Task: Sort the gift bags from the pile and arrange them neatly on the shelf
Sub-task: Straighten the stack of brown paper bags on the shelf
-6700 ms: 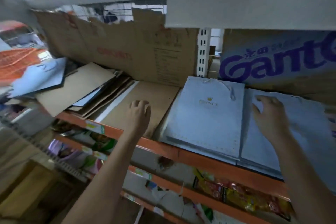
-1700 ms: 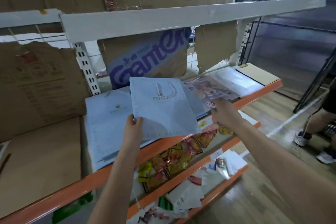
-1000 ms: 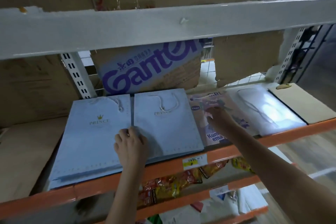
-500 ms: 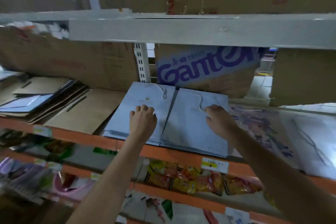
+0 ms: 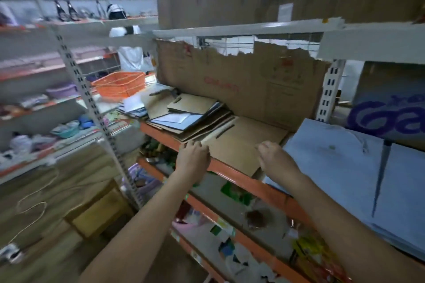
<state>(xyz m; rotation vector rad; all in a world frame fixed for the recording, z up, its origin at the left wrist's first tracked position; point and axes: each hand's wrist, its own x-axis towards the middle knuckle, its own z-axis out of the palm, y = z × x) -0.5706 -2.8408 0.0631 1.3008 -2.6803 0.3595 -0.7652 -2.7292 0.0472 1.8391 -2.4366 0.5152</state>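
**On the orange shelf: gift bags flat, both hands at the front edge**

Over on the right of the orange-edged shelf [image 5: 232,173], two pale blue gift bags [image 5: 340,167] lay flat side by side, long sides running from the front edge back toward the rear wall. Their tops pointed at the back, near a cardboard box with big purple lettering [image 5: 391,112]. To the left, a messy pile of brown and blue bags [image 5: 190,115] sat fanned out at mixed angles, mostly skewed toward the back left corner. Between the pile and the blue pair lay a flat brown cardboard sheet [image 5: 241,145], one corner poking just over the shelf lip.

Both arms reached forward and up from the bottom of the view. The left hand [image 5: 193,159] was at the shelf's front edge by the near end of the pile, fingers curled at the edge of the brown sheet, though honestly too blurry to say if it actually gripped anything. The right hand [image 5: 274,159] hovered over the sheet's right part, fingers loosely curled with nothing in them. Hands were apart, with the sheet between.

Behind it all stood a torn cardboard backing [image 5: 241,82] against the rack. Further left was an orange plastic basket [image 5: 119,84] on a neighbouring shelf, and a wooden floor [image 5: 46,202] below with a pale cord lying on it.
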